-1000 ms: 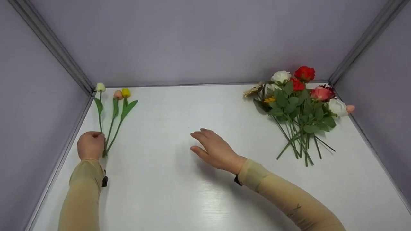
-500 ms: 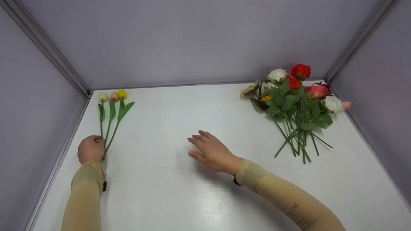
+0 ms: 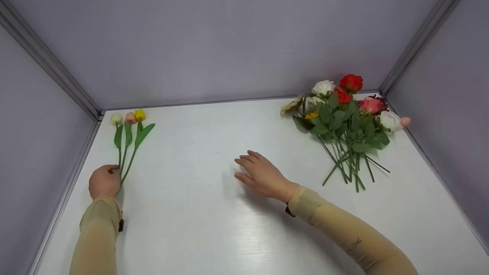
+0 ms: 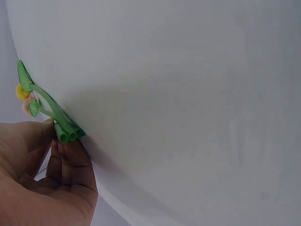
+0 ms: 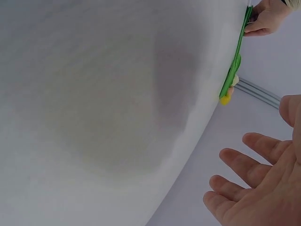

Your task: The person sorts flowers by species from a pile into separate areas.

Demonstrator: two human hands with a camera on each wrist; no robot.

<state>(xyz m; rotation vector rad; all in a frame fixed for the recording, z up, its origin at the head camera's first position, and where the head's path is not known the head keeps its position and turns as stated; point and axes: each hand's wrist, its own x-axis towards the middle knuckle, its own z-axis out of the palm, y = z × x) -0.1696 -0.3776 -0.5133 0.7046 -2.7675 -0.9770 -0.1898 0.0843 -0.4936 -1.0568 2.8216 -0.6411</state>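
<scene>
At the left of the table, my left hand [image 3: 104, 181] pinches the lower stem of a white tulip [image 3: 116, 119]. A peach tulip [image 3: 130, 117] and a yellow tulip [image 3: 140, 115] lie right beside it, their stems converging at the hand. In the left wrist view, the green stem ends [image 4: 72, 135] sit side by side at the thumb and fingertips. My right hand [image 3: 266, 176] hovers over the middle of the table, fingers spread and relaxed, holding nothing; the right wrist view shows its open palm [image 5: 275, 181].
A heap of mixed flowers lies at the back right: red roses [image 3: 351, 83], white roses [image 3: 390, 121], a pink rose [image 3: 370, 105] and leafy stems [image 3: 350, 168]. Grey panels [image 3: 229, 49] wall in the white table [image 3: 183, 214] at the back and both sides.
The white tulip has come down toward me and closer to the peach and yellow ones, its head now about level with theirs. My right hand has shifted slightly right. The head view has turned a little.
</scene>
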